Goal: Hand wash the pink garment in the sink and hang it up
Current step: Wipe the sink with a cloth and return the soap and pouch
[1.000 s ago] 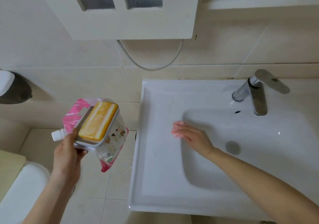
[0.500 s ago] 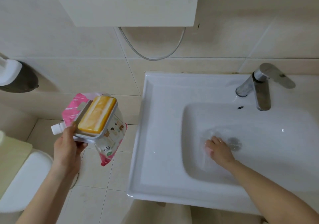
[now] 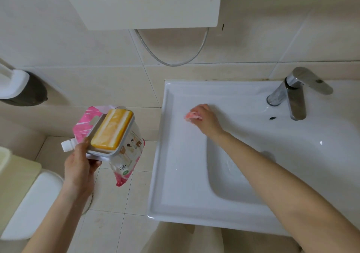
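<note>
Sink (image 3: 175, 174) rim under right hand (image 3: 204, 118) (left hand (image 3: 78, 167) grips soap dish (image 3: 105, 154)).

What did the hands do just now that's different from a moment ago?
The right hand came up out of the sink bowl and went back to its far left ledge; something pink shows at its fingertips, too blurred to name. The left hand kept holding the soap dish and pink pouch.
</note>
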`<state>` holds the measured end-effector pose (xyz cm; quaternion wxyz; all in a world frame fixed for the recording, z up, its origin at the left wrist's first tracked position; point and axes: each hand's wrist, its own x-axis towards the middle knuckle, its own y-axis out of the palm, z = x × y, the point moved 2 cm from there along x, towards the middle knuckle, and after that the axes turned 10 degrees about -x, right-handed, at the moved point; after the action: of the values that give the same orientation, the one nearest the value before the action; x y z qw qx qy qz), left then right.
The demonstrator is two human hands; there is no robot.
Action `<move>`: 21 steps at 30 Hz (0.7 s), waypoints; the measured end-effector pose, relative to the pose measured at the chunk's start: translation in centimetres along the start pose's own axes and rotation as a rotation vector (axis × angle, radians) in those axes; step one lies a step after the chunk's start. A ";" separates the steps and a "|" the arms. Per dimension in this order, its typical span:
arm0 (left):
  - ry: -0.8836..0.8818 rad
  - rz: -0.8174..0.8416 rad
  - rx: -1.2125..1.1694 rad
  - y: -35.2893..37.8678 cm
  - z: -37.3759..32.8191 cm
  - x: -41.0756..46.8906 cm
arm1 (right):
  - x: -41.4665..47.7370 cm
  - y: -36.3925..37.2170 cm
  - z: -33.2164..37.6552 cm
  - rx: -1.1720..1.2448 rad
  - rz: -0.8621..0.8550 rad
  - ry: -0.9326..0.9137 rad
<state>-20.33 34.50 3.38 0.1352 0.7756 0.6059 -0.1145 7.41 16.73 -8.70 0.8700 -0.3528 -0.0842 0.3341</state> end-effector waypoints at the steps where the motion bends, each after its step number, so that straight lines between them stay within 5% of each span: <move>1: 0.002 0.006 0.002 -0.1 0.0 0.0 | 0.5 1.1 0.9 -0.114 0.109 -0.057; 4: 0.007 0.014 -0.003 -0.4 -0.1 0.1 | 0.6 4.0 1.5 -0.189 0.079 -0.298; 7: -0.006 0.010 0.010 -0.7 -0.2 0.3 | -1.5 4.8 0.5 -0.507 0.037 -0.612; 9: -0.009 0.016 0.023 -0.8 -0.2 0.3 | -1.7 3.5 -1.4 -0.544 0.046 -0.645; 15: 0.005 0.038 0.049 -0.8 0.0 0.3 | -0.7 2.9 -0.2 -0.383 0.027 -0.290; 21: -0.002 0.060 0.033 -0.3 0.0 -0.1 | -7.9 5.9 -0.8 -0.404 0.154 -0.750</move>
<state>-20.62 34.48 3.40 0.1263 0.7954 0.5802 -0.1210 -1.40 14.31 -12.52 0.6652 -0.3756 -0.4314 0.4800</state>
